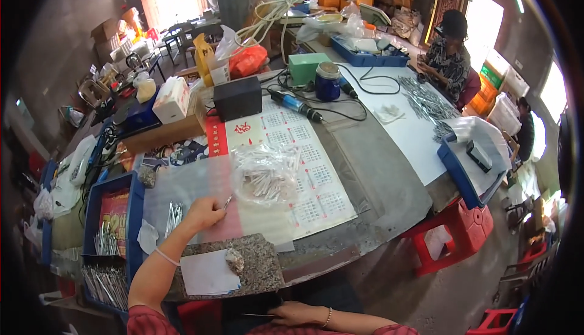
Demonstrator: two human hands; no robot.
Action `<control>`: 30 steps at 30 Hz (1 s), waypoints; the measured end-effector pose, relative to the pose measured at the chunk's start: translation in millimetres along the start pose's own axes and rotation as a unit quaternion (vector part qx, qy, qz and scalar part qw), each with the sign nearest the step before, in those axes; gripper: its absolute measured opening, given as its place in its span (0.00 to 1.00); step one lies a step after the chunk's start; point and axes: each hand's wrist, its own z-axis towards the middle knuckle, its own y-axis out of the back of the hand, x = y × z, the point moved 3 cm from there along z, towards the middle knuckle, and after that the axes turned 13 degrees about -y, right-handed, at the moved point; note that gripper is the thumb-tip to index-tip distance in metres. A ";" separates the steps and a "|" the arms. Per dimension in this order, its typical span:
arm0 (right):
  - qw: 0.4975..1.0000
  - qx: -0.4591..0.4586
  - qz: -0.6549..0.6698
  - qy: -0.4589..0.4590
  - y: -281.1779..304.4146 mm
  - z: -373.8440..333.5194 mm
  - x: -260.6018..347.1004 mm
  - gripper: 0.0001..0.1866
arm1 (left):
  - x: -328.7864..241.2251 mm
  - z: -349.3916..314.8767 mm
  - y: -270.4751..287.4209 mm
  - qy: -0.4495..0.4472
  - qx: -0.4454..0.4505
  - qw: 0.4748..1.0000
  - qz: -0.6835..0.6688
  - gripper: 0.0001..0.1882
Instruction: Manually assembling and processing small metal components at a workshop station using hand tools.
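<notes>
My left hand (205, 214) is closed over the near part of the table, pinching a short, slim metal piece (228, 201). Beside it on the left lies a small bunch of slender metal rods (174, 218). Just beyond, a clear plastic bag (265, 174) holds many thin whitish sticks. Low at the front, by my lap, my right hand (296, 314) is closed on a thin metal rod (258, 315); its fingertips are partly in shadow. Between the hands, folded white paper (210, 272) and a small rough lump (234, 260) rest on a speckled stone slab (260, 268).
Blue trays (139, 198) with metal rods stand at the left. A black box (237, 99), a blue rotary handpiece (295, 105) and a dark jar (327, 81) sit farther back. Across the table a person (450, 61) works near piled rods (429, 101). A red stool (453, 234) stands right.
</notes>
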 end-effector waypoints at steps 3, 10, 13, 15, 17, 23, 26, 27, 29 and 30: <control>1.000 -0.016 -0.019 -0.018 -8.2 2.9 -5.8 0.15 | -2.0 -8.2 6.0 -0.036 -0.032 0.997 0.061 0.12; 0.998 -0.049 0.021 0.024 -7.2 2.3 -6.0 0.14 | -36.1 -80.0 62.5 -0.032 -0.218 0.935 -0.278 0.04; 0.998 -0.062 -0.005 0.022 3.6 -7.7 14.1 0.12 | -82.4 -148.2 88.2 -0.084 -0.300 0.889 -0.335 0.02; 0.995 -0.079 0.037 0.052 14.5 -18.4 20.7 0.13 | -89.9 -181.9 85.9 -0.089 -0.341 0.868 -0.350 0.02; 0.996 -0.051 0.076 0.019 37.9 -40.0 41.4 0.13 | -93.8 -216.8 77.0 -0.088 -0.380 0.847 -0.362 0.01; 0.980 -0.122 0.153 -0.023 113.6 -84.6 91.7 0.09 | -73.3 -288.2 25.1 -0.063 -0.400 0.785 -0.469 0.06; 0.946 -0.233 0.185 -0.131 153.4 -88.6 99.4 0.08 | -63.0 -295.5 1.1 -0.073 -0.362 0.732 -0.573 0.05; 0.942 -0.294 0.150 -0.066 168.1 -81.3 104.2 0.07 | -62.5 -296.9 -4.3 -0.080 -0.353 0.716 -0.597 0.05; 0.921 -0.338 0.177 -0.079 193.7 -60.9 102.8 0.06 | -59.7 -295.8 -14.8 -0.088 -0.330 0.699 -0.628 0.05; 0.922 -0.359 0.103 -0.101 207.6 -46.1 104.7 0.07 | -58.1 -296.7 -18.7 -0.089 -0.326 0.695 -0.635 0.05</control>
